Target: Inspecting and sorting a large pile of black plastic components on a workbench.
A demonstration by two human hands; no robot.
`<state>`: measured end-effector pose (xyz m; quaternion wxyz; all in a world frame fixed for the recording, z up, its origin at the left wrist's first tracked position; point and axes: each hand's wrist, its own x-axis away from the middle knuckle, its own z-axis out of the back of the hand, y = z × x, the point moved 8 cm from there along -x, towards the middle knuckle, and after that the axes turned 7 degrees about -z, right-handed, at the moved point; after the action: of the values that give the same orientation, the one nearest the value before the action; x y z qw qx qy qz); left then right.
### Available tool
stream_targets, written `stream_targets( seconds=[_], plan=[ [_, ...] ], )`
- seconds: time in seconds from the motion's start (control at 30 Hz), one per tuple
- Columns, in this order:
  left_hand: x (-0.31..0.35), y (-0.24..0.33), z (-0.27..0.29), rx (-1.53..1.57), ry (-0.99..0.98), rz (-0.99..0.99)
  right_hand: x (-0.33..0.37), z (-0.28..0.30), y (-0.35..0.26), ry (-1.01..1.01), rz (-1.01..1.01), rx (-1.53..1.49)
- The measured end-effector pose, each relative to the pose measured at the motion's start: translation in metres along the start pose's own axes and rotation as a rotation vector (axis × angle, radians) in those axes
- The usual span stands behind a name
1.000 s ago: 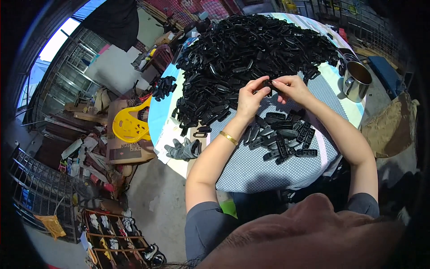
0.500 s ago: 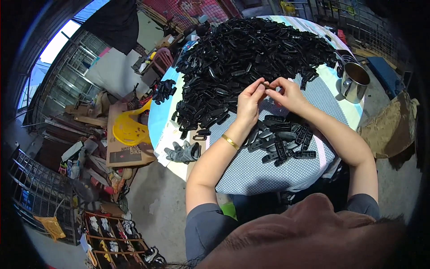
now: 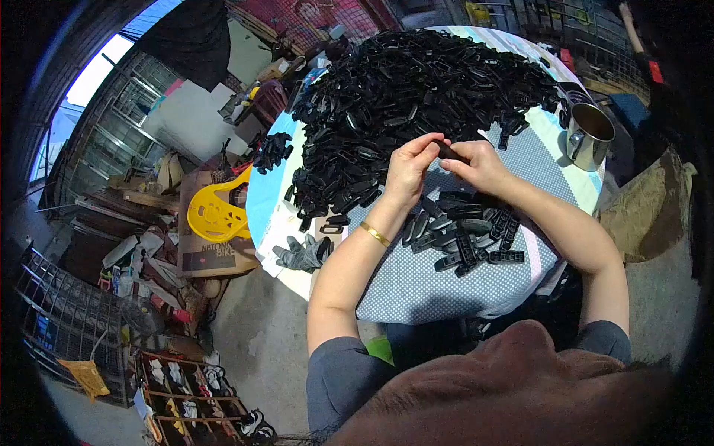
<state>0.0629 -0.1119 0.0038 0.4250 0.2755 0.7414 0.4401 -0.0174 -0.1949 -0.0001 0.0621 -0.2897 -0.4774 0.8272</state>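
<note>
Background arm [image 3: 633, 31] newly visible, both hands [image 3: 407, 171] [image 3: 482, 165] pinching probably a black part [image 3: 445, 151]

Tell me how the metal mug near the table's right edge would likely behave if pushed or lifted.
The metal mug is probably stiff, given its shiny metal wall, and that smooth surface might be slippery. It looks taller than wide, so a push near the rim could tip it. The side handle should make lifting steadier.

a cluttered workshop, judging by the heaped black parts [image 3: 416, 93], stacked boards [image 3: 104, 216] and concrete floor [image 3: 260, 346].
</note>
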Motion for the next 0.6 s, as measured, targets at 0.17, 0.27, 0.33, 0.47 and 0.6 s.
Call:
stream_targets(
  seconds=[0.17,0.27,0.33,0.47,0.6],
  plan=[
    [-0.004,-0.003,0.010,-0.386,0.035,0.036,-0.005,0.004,-0.013,-0.142,0.154,0.336],
    [0.002,0.013,-0.002,-0.916,-0.036,-0.062,-0.014,0.051,0.008,0.007,-0.074,0.326],
    [0.003,0.005,-0.007,-1.147,-0.135,-0.058,-0.020,0.073,0.013,0.096,-0.137,0.612],
    [0.009,-0.020,-0.017,-1.108,-0.359,-0.070,-0.015,0.068,0.029,0.034,-0.175,0.816],
    [0.013,-0.028,-0.029,-1.115,-0.508,-0.108,-0.016,0.051,0.056,-0.075,-0.238,0.892]
  ],
)
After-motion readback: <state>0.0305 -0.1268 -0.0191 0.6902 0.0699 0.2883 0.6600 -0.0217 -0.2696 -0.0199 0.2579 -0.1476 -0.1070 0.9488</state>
